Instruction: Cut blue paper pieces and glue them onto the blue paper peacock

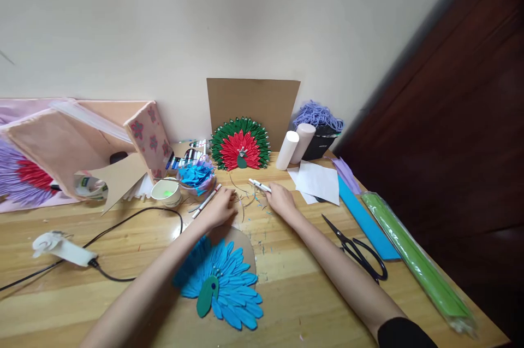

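Note:
My right hand (282,199) is closed around white marker pens (259,185), seemingly two together, their tips pointing left above the table. My left hand (224,207) has its fingers curled near the tabletop; what they hold, if anything, is hidden. Right beside it is another white marker pen (206,202) with a red band, and I cannot tell whether the hand touches it. Thin brown strips (242,203) and small scraps are scattered between the hands. Below my left forearm lies a blue paper peacock (235,282) with a green body on a cardboard round (241,241).
Black scissors (360,254) lie right of my right forearm, near blue paper (368,219) and a green wrapped roll (413,258). A glue gun (65,248) trails its cord at left. Behind stand a paper cup (166,193), a red-green peacock (240,146) and white cylinders (287,150).

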### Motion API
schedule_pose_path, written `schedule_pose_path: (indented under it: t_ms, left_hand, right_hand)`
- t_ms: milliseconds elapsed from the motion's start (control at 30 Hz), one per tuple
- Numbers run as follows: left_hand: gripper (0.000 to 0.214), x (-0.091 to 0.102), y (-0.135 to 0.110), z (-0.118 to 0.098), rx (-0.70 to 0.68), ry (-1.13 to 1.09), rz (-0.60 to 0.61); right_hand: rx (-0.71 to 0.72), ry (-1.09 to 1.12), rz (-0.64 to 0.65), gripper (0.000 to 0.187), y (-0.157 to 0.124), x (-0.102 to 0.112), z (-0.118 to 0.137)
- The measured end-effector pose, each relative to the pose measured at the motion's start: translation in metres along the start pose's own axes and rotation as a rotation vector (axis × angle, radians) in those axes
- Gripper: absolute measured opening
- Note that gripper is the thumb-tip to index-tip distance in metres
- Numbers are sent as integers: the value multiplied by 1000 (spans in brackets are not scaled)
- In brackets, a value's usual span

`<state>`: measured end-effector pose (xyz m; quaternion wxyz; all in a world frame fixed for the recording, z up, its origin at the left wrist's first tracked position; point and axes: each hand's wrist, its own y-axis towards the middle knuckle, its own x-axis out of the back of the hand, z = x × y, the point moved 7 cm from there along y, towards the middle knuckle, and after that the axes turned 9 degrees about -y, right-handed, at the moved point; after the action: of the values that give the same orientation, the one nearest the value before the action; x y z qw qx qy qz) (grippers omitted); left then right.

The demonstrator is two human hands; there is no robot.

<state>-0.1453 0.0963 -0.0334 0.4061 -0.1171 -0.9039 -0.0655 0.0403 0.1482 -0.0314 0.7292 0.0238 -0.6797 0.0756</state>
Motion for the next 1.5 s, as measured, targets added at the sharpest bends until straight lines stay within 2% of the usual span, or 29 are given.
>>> schedule_pose_path:
  t_ms: [100,233,333,433,500,633,733,833,933,1033,1133,1200,1300,1400,1500]
  left_hand:
    - [48,-2,3,-2,-21,-54,-5]
    - [68,9,12,3,-13,-50,-55]
    - [65,9,24,3,-6,-43,-32]
    - [47,4,32,-3,8,-33,-32]
    - [44,-1,32,-8,2,-32,-26]
    - [65,-7,26,-14,-33,-50,8]
    - [72,-9,25,-10,-25,-69,15]
    - [68,-12,30,-3,-8,-86,12]
    - [63,-16,36,0,1,-99,12]
    - [58,-18,42,0,6,-102,2]
    - [43,-20,47,-3,1,-92,-20]
    - [35,-23,50,-6,-5,-89,-30]
    - [32,-27,51,-10,-23,-99,-39]
    - [35,-23,48,-12,-47,-116,-56]
    - [34,-9,40,-11,-51,-121,-102]
  right_hand:
    - [9,7,-3,19,-3,3,-1]
    - [-117,-30,-32,24,2,12,-43]
    - [-142,-42,-32,22,13,11,-61]
    - [-85,-25,-54,26,21,8,-53]
    - [-22,-11,-86,30,23,7,-40]
    - [120,10,-127,41,17,9,-16]
    - [207,21,-135,43,5,16,-16]
    - [320,141,-43,37,-17,20,-34]
    - [377,326,233,59,-44,11,-56]
    - [401,431,276,64,-57,8,-64]
    - [440,529,253,52,-50,3,-51]
    - [459,577,188,38,-37,1,-35]
    - [476,632,105,20,-17,-2,-8]
    - [493,651,78,14,-4,-2,14]
    - [493,666,36,16,4,10,14]
